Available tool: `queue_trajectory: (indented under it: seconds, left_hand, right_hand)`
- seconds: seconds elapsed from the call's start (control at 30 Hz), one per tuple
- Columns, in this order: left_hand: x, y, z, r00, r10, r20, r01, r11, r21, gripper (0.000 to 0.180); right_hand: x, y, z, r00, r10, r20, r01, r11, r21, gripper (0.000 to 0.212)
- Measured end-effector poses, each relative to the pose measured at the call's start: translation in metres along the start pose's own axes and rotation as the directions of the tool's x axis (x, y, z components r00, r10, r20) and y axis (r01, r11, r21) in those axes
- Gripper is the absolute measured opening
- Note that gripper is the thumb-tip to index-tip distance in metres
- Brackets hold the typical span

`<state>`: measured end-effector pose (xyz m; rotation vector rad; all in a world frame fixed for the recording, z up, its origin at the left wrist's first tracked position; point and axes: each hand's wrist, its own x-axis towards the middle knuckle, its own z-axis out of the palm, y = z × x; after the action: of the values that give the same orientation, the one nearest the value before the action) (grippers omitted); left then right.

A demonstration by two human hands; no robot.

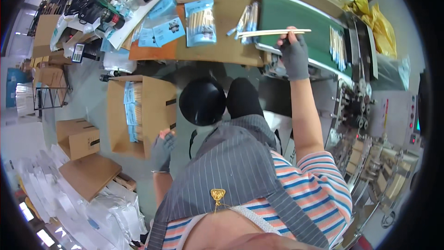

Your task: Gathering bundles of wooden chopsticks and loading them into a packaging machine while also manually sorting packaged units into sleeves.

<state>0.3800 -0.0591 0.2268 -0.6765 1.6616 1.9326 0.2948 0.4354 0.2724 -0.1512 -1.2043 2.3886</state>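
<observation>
Chopsticks: a pale wooden pair (274, 32) lies level across the near end of the green conveyor belt (296, 16), pinched at its right part.
Right hand: the right hand (294, 54), in a grey fingerless glove, is stretched out over the belt's near edge, its fingers closed on the chopsticks.
Left hand: the left hand (163, 150), gloved the same way, hangs low by the person's side, just next to the open cardboard box (159, 106); its fingers look curled, but I cannot tell whether they hold anything.
Box: it stands on the floor to the person's left, with blue-and-white packets (131, 111) stacked on edge inside.
Belt: more pale sticks (339, 46) lie farther along it, well apart from the held pair.
Worktable: a brown worktable (222, 41) runs left of the belt, with a clear packet of sticks under a blue header card (201, 22) lying flat on it, and thinner wrapped packs (247, 21) at the belt's edge.
Person: a grey striped apron (231, 166) over a striped shirt; a black round stool (202, 102) just in front of the knees.
Floor, left: closed cartons (78, 136) and a heap of white bags (106, 213).
Machine, right: metal rollers and guides (370, 157) run down beside the belt.
</observation>
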Motion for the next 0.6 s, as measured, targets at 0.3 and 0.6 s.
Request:
queue_trajectory:
  seconds: [0.3,0.6]
  left_hand:
    - [0.138,0.097,0.119,1.0,-0.02,0.001,0.019,0.973,0.231,0.036]
    - [0.274,0.182,0.228,0.978,-0.089,0.19,-0.017,0.869,0.495,0.032]
  right_hand:
    - [0.308,0.078,0.018,0.864,-0.5,-0.067,0.255,0.547,-0.797,0.036]
    - [0.304,0.291,-0.16,0.819,0.051,-0.572,-0.548,-0.229,-0.805,0.118]
